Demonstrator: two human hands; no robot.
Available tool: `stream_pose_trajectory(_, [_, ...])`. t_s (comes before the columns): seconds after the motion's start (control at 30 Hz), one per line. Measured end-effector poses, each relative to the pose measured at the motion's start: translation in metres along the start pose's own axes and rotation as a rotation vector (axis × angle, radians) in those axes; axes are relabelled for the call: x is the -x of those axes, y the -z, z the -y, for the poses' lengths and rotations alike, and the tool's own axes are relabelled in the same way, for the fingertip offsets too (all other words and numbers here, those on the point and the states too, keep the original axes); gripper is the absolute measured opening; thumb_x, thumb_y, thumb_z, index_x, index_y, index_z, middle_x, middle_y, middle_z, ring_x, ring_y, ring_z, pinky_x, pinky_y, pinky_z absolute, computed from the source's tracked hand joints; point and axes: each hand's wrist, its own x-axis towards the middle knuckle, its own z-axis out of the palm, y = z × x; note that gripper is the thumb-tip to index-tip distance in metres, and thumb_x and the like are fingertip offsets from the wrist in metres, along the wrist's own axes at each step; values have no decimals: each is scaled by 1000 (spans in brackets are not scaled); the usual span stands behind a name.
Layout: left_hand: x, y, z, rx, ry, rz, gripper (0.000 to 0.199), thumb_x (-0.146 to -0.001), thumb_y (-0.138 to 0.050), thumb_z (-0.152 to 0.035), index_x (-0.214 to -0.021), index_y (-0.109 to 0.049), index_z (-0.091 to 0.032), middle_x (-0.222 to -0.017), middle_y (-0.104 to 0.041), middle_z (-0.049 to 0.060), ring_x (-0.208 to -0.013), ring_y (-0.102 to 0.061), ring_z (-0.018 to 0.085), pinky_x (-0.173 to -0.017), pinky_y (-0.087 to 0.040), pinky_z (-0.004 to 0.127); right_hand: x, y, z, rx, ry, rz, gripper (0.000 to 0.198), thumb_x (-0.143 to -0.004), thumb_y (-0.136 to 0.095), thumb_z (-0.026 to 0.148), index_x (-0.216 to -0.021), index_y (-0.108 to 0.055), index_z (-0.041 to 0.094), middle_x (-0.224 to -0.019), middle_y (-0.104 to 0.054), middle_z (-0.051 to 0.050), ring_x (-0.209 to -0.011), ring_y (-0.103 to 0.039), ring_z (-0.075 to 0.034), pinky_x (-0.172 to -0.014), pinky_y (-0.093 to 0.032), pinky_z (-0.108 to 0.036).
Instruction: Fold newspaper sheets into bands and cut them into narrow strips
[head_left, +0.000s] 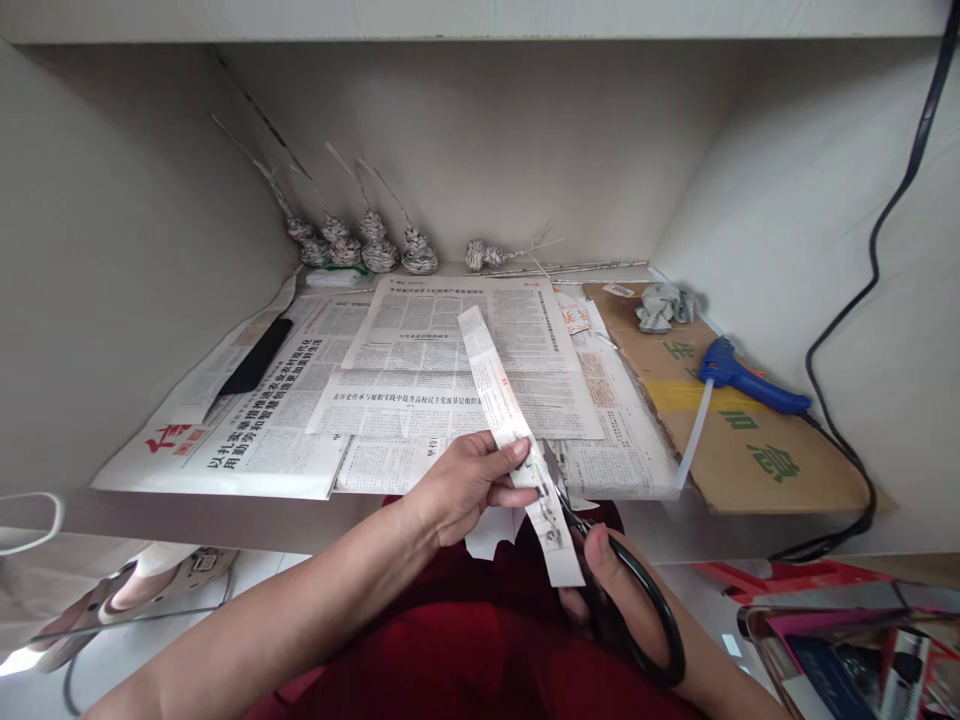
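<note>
1. Head view, key relation: the paper strip [491,385] is slanting from far left to near right, long axis running roughly w/ the scissors [651,582]; the visible blade is lying just beside the strip's R edge, pointing far. Can't tell if the strip is passing btwn the blades, as the 2nd blade is hidden.
2. L hand [465,490] is pinching the strip past its midpoint, twd the near end; thumb on top, fingers closed w/ no gap showing. It's the nearer hand, being in direct contact.
3. R hand [626,592] is gripping the scissors' black handles, R of the strip's near end. Fingers are curling round them, partly hidden, so exact finger spread = can't tell.
4. Strip's far end is reaching over the newspaper sheets [420,350]; near end is hanging past the table [225,515] edge, above the red clothing [487,660].
5. Room: flat newspaper is stretching far & left of the L hand, w/ a black flat object [259,358] lying well left. On the R, cardboard [720,480] is carrying a blue glue gun [750,382], well apart from the scissors. Woven gourd shapes [379,245] are sitting along the far wall, well clear.
</note>
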Motion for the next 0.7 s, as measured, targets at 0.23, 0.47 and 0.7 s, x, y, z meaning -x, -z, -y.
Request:
stream_pose_trajectory(0.23, [-1, -2, -2, 14, 12, -10, 15, -92, -68, -18, -98, -75, -7, -92, -76, 13, -76, -74, 15, -63, -63, 19, -1, 1, 2, 64, 45, -35, 68, -83, -38, 88, -69, -48, 23, -55, -46, 4, -50, -39, -11, -51, -33, -27])
stream_pose_trajectory(0.47, [-1, -1, -3, 54, -37, -19, 13, -86, -75, -13, -98, -76, -9, -101, -75, 10, -83, -72, 11, -71, -62, 15, 0, 2, -5, 49, 30, -44, 66, -78, -44, 89, -71, -46, 24, -51, -40, 7, -46, -32, -10, -46, -29, -25])
stream_pose_trajectory(0.7, [0, -2, -2, 30, -5, -17, 19, -89, -73, -22, -103, -74, -10, -98, -76, 12, -77, -74, 15, -64, -64, 20, 2, 7, -9, 42, 48, -70, 63, -85, -45, 82, -70, -56, 22, -60, -52, 1, -55, -46, -15, -56, -42, -30])
